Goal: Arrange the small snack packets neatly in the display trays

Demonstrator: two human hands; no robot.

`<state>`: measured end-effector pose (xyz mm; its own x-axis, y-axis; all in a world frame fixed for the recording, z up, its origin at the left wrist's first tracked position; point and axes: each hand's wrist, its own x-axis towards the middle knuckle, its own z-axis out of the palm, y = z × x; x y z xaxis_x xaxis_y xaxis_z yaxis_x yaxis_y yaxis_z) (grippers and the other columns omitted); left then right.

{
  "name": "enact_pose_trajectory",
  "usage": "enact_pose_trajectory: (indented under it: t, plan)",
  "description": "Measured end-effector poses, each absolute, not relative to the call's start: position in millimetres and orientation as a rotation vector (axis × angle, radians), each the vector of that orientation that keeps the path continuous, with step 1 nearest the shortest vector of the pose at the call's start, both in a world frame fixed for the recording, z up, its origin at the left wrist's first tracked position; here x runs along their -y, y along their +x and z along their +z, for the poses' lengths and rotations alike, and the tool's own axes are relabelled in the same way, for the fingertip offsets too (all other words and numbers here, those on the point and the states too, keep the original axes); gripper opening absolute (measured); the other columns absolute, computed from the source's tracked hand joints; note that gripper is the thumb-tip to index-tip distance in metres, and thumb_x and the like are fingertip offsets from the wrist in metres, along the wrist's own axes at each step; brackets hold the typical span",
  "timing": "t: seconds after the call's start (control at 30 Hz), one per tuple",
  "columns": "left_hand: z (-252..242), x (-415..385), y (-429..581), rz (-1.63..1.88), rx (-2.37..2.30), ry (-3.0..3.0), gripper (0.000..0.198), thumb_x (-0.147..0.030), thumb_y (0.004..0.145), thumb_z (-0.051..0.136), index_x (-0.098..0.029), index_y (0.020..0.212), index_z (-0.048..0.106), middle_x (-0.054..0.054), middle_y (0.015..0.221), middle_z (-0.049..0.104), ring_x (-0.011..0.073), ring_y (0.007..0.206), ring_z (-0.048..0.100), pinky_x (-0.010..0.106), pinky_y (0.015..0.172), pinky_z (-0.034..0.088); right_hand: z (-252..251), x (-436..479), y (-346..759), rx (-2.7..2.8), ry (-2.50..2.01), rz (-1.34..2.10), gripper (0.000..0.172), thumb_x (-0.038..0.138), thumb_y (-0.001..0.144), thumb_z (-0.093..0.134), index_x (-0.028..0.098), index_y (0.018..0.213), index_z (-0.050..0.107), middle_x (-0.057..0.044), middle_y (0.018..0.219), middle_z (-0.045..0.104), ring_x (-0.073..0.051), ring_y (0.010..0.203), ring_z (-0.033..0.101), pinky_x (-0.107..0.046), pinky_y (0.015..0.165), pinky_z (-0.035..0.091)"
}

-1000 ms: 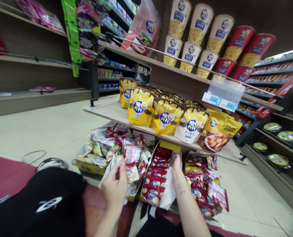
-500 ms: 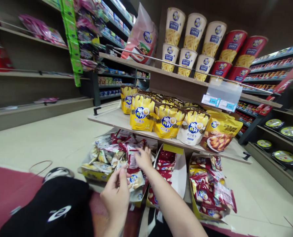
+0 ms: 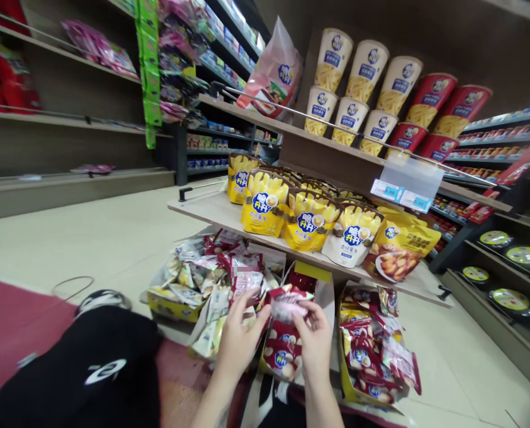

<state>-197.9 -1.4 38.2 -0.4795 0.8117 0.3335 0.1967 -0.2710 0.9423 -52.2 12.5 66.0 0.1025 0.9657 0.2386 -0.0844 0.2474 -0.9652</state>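
A small red and pale snack packet (image 3: 288,304), blurred, is pinched by its right end in my right hand (image 3: 316,336), above the middle box. My left hand (image 3: 238,342) is beside it, its forefinger and thumb apart and the thumb tip close to the packet's left end. Beneath them, the middle carton (image 3: 325,297) holds a row of red snack packets (image 3: 283,351). To the left, mixed white and red packets (image 3: 188,276) lie heaped in another carton (image 3: 169,306). White packets (image 3: 210,324) lie just left of my left hand.
A shelf (image 3: 206,214) with stand-up yellow pouches (image 3: 265,202) overhangs the cartons. Above it are snack cups (image 3: 334,59) and a price tag (image 3: 401,193). A carton of loose red packets (image 3: 345,368) stands at right; a black-clothed knee (image 3: 95,362) is at lower left.
My right hand has moved right from the left heap to above the middle carton, with a red packet in it. My left hand has shifted slightly right. The view has tilted a little.
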Motion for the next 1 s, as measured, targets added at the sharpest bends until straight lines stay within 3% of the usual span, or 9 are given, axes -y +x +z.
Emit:
enact_pose_trajectory:
  t: [0.1, 0.17, 0.23, 0.37, 0.47, 0.6, 0.8, 1.0]
  plan:
    - [44.1, 5.6, -180.8, 1.540, -1.352, 1.484, 0.033, -0.043, 0.084, 0.059, -0.020, 0.106, 0.067, 0.009, 0.107, 0.070, 0.0230, 0.100, 0.065, 0.036, 0.089, 0.051, 48.1, 22.6, -25.7, 1.049, -0.952, 1.261, 0.052, 0.030, 0.066, 0.083, 0.021, 0.110, 0.057, -0.008, 0.099, 0.073, -0.023, 0.088, 0.068, -0.033, 0.076, 0.054]
    - [47.1, 9.9, -171.3, 1.346, -1.314, 1.642, 0.026, -0.041, 0.088, 0.054, -0.020, 0.088, 0.070, 0.006, 0.091, 0.072, 0.0214, 0.087, 0.067, 0.034, 0.084, 0.051, 37.5, 36.8, -10.4, 0.949, -0.945, 1.373, 0.078, 0.025, 0.063, 0.086, 0.023, 0.129, 0.044, -0.008, 0.100, 0.073, -0.024, 0.089, 0.070, -0.037, 0.080, 0.054]
    - [48.5, 13.8, -164.0, 1.218, -1.290, 1.738, 0.027, -0.039, 0.089, 0.053, -0.021, 0.081, 0.070, 0.004, 0.085, 0.073, 0.0204, 0.082, 0.067, 0.032, 0.080, 0.052, 30.2, 43.8, 2.6, 0.820, -0.971, 1.451, 0.089, 0.023, 0.061, 0.088, 0.020, 0.136, 0.039, -0.009, 0.099, 0.074, -0.025, 0.090, 0.070, -0.038, 0.082, 0.054]
    - [46.6, 17.7, -154.3, 1.208, -1.265, 1.766, 0.024, -0.036, 0.082, 0.064, -0.024, 0.100, 0.072, 0.004, 0.103, 0.074, 0.0212, 0.095, 0.068, 0.031, 0.087, 0.051, 25.5, 40.9, 15.3, 0.637, -0.974, 1.527, 0.059, 0.027, 0.059, 0.088, 0.013, 0.111, 0.062, -0.009, 0.091, 0.074, -0.021, 0.075, 0.069, -0.031, 0.066, 0.055]
    - [41.3, 17.1, -149.0, 1.323, -1.320, 1.751, 0.026, -0.037, 0.085, 0.059, -0.024, 0.103, 0.073, 0.004, 0.104, 0.075, 0.0213, 0.096, 0.069, 0.031, 0.089, 0.051, 23.9, 35.5, 12.6, 0.552, -0.930, 1.508, 0.045, 0.030, 0.060, 0.087, 0.016, 0.098, 0.067, -0.008, 0.091, 0.073, -0.020, 0.073, 0.068, -0.028, 0.059, 0.054]
    - [32.5, 14.6, -146.5, 1.474, -1.435, 1.677, 0.030, -0.038, 0.090, 0.051, -0.021, 0.092, 0.076, 0.006, 0.095, 0.077, 0.0209, 0.085, 0.071, 0.028, 0.078, 0.052, 15.1, 35.2, 5.7, 0.477, -0.919, 1.497, 0.038, 0.034, 0.060, 0.087, 0.016, 0.087, 0.069, -0.009, 0.095, 0.072, -0.021, 0.083, 0.068, -0.030, 0.066, 0.054]
    - [26.4, 12.7, -156.2, 1.622, -1.616, 1.615, 0.033, -0.042, 0.090, 0.050, -0.019, 0.084, 0.073, 0.005, 0.082, 0.076, 0.0202, 0.075, 0.069, 0.027, 0.071, 0.050, 12.3, 36.7, 12.2, 0.772, -1.084, 1.272, 0.035, 0.037, 0.058, 0.088, 0.016, 0.063, 0.061, 0.002, 0.061, 0.058, -0.011, 0.056, 0.052, -0.022, 0.054, 0.043]
    - [24.7, 9.1, -155.5, 1.590, -1.728, 1.406, 0.039, -0.048, 0.087, 0.048, -0.017, 0.085, 0.072, 0.006, 0.080, 0.075, 0.0212, 0.072, 0.068, 0.027, 0.067, 0.048, 27.0, 31.8, 22.0, 1.003, -1.150, 1.043, 0.033, 0.039, 0.065, 0.083, 0.016, 0.063, 0.060, 0.002, 0.059, 0.055, -0.010, 0.057, 0.049, -0.021, 0.055, 0.040]
